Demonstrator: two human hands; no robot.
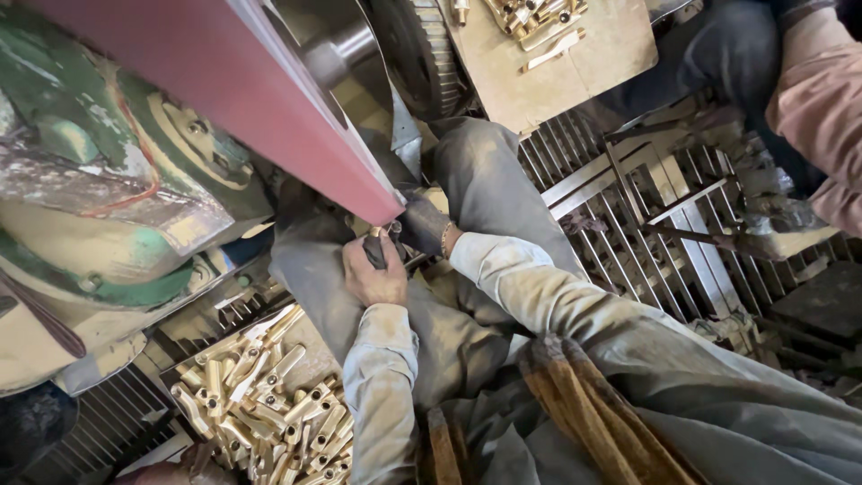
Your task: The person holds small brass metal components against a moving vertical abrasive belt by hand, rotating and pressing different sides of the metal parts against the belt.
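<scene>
My left hand point(373, 274) and my right hand point(422, 226) are both closed around a small brass part point(378, 235), holding it up against the lower end of a dark red sanding belt point(269, 94). The right hand is dark with grime and wears a thin bracelet at the wrist. Most of the part is hidden by my fingers. Both sleeves are dusty grey. Below my left arm lies a heap of several brass parts point(260, 395) on a board.
A worn green machine body point(108, 198) fills the left. A toothed wheel point(422, 54) sits at the top, beside a cardboard sheet point(557, 72) carrying more brass parts. A metal grate floor point(646, 224) spreads right. Another person's leg and sleeve point(817, 108) show at top right.
</scene>
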